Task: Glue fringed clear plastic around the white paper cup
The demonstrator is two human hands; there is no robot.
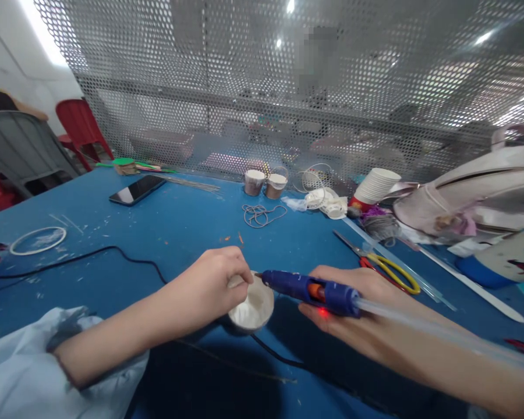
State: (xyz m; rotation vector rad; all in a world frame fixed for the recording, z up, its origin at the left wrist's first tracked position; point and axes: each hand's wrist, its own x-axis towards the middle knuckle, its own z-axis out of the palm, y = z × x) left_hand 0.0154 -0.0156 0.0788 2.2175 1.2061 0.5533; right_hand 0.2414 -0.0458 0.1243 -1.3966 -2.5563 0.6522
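My left hand (209, 285) is curled round a small white paper cup (254, 308) lying on its side just above the blue table (170, 233), mouth turned toward me. A blue hot glue gun (308, 288) lies in my right hand (353, 308), fingers wrapped under it. Its nozzle touches the cup's rim at the upper edge. A clear glue stick (419, 323) sticks out of the gun's back over my right forearm. A red light glows under the gun. A black cord (91, 256) runs across the table to the left.
Yellow-handled scissors (384, 267) lie just beyond my right hand. A stack of paper cups (375, 186), two small filled cups (264, 183), loose rubber bands (259, 215) and a phone (136, 190) sit farther back. A perforated metal screen (262, 87) closes the far edge. A pink bag (471, 192) lies right.
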